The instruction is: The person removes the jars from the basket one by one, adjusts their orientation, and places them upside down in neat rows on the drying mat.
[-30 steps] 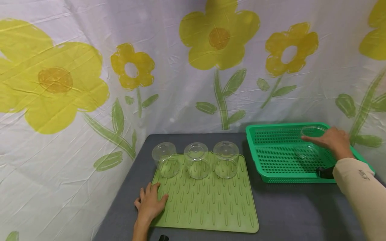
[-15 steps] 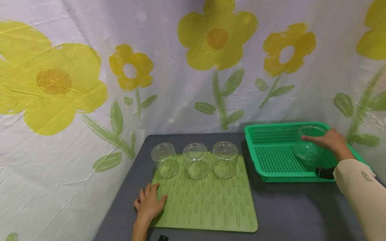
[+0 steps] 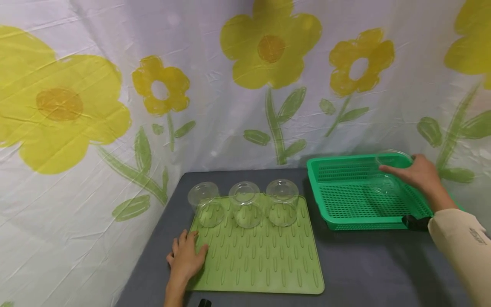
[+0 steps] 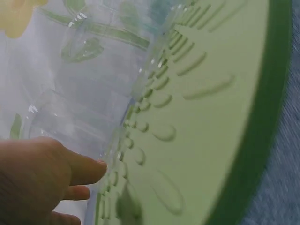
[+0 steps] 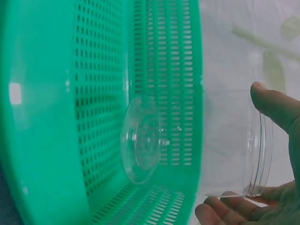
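Note:
My right hand [image 3: 422, 172] grips a clear plastic jar [image 5: 225, 140] by its upper rim, thumb on one side and fingers on the other. The jar is upright, its round base low inside the green basket [image 3: 368, 223]. My left hand [image 3: 186, 258] rests at the left edge of a green ribbed mat [image 3: 264, 260], fingers spread, holding nothing. Along the mat's far edge stand three more clear jars, base up: a left jar [image 3: 209, 209], a middle jar [image 3: 245, 209] and a right jar [image 3: 282, 207].
A dark grey tabletop [image 3: 356, 264] lies under the mat and basket. Behind it hangs a white cloth [image 3: 215, 128] printed with yellow flowers. The basket stands to the right of the mat, with a narrow strip of table between them.
The jar in my right hand has risen slightly inside the basket. My left hand has stayed at the mat's edge; the head view has shifted a little to the right.

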`<state>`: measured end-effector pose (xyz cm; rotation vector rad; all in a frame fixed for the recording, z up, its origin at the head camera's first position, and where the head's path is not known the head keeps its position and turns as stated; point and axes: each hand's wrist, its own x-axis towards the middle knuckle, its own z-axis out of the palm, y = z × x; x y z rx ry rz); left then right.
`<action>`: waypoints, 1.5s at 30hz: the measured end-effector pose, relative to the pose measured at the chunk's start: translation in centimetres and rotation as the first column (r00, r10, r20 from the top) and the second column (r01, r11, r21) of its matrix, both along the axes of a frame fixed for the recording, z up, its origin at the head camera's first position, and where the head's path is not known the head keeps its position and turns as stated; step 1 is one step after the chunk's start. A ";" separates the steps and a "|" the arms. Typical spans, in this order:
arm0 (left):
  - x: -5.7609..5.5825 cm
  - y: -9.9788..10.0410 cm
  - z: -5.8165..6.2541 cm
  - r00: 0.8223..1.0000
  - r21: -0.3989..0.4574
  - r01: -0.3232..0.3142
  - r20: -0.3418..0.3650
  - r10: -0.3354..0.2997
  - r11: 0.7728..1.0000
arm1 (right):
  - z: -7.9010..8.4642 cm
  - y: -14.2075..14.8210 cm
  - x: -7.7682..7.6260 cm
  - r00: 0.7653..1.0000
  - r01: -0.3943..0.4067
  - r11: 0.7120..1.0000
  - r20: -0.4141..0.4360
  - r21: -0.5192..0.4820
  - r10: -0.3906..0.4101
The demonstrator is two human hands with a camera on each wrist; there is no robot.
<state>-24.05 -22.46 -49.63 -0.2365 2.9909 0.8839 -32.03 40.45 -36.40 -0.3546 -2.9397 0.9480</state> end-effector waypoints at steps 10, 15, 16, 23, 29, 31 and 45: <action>0.2 0.9 3.3 0.970 0.057 -0.008 -0.240 0.021 0.998 | 1.8 -1.6 1.5 0.988 -0.004 1.000 -0.154 0.012 0.005; 0.2 1.7 4.9 0.909 0.096 0.019 -0.416 0.023 0.995 | 3.2 -3.0 2.4 0.977 -0.034 0.999 -0.211 -0.012 0.031; 0.2 1.9 5.1 0.890 0.098 0.026 -0.455 0.022 0.995 | 3.4 -3.3 2.6 0.973 -0.042 0.999 -0.226 -0.018 0.037; 0.2 3.0 7.0 0.809 0.160 0.101 -0.588 0.013 0.982 | 5.0 -6.1 3.8 0.949 -0.108 0.994 -0.297 -0.011 0.100; -0.1 4.8 9.0 0.806 0.175 0.212 -0.588 -0.071 0.961 | 6.1 -8.1 4.9 0.932 -0.183 0.983 -0.314 0.034 0.184; -0.4 5.6 9.5 0.802 0.164 0.246 -0.588 -0.105 0.955 | 6.4 -8.9 5.2 0.925 -0.211 0.977 -0.315 0.045 0.214; -1.3 10.2 12.5 0.800 0.213 0.473 -0.510 -0.315 0.855 | 7.1 -15.2 7.3 0.870 -0.432 0.901 -0.240 0.048 0.430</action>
